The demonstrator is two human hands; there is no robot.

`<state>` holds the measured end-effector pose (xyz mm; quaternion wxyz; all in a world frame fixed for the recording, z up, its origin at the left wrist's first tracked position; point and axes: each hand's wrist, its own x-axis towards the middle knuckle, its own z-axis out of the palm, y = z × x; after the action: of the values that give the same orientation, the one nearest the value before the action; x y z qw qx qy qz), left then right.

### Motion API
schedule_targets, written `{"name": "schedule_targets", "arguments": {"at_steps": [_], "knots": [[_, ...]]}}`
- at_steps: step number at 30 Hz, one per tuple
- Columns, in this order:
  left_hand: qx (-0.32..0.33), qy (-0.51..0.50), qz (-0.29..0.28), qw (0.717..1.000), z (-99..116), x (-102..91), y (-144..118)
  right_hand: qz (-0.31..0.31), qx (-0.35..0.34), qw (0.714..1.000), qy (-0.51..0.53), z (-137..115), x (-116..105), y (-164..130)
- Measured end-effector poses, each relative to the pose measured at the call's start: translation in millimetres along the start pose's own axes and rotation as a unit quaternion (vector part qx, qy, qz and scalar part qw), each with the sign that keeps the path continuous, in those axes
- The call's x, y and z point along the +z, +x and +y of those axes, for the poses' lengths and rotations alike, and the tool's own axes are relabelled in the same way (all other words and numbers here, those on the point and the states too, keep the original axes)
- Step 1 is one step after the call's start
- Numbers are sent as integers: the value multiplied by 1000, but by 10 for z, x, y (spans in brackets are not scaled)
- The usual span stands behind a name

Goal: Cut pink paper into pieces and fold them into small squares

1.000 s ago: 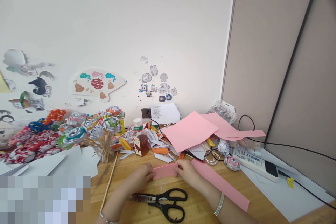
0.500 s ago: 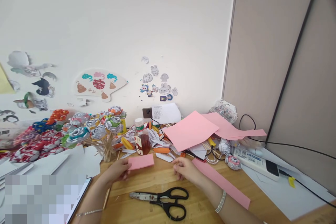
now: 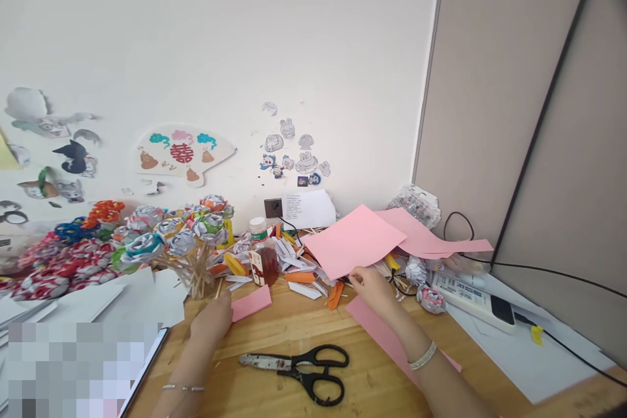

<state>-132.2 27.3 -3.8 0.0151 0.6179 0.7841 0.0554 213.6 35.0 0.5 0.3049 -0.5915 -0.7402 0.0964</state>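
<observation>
A cluttered wooden craft desk (image 3: 294, 339) against a white wall: the person's left hand (image 3: 213, 320) pinches a small folded pink paper (image 3: 251, 304) beside the paper flowers (image 3: 147, 241). The right hand (image 3: 372, 287), fingers loosely open and holding nothing, reaches the pink sheets (image 3: 353, 241). Scissors (image 3: 298, 366) lie just before both wrists; a sleeve or bracelet could snag them, or the reach could spill the glue bottle (image 3: 262, 261).

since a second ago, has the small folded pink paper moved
Yes. The small folded pink paper, held by the left hand, has gone left, from above the scissors' handles to beyond their blade tips, nearer the bottle.
</observation>
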Motion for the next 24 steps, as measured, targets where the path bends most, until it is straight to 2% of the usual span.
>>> {"name": "schedule_targets", "arguments": {"at_steps": [3, 5, 9, 12, 19, 24], "knots": [[-13, 19, -7, 1000, 28, -57, -47, 52, 40, 998, -22, 89, -70, 37], [-19, 27, -3, 999, 44, -100, -69, 63, 49, 996, -30, 113, -47, 48], [-21, 29, 6, 999, 99, -141, -92, 23, -2, 996, -86, 110, 86, 61], [-10, 18, 17, 1000, 181, -133, -108, 23, -32, 990, -133, 100, 179, 70], [36, -17, 41, 998, 427, -98, -191, 60, -50, 988, -133, 99, 267, 80], [51, -37, 56, 996, 570, -100, -252, 105, -16, 989, -101, 124, 302, 96]]}}
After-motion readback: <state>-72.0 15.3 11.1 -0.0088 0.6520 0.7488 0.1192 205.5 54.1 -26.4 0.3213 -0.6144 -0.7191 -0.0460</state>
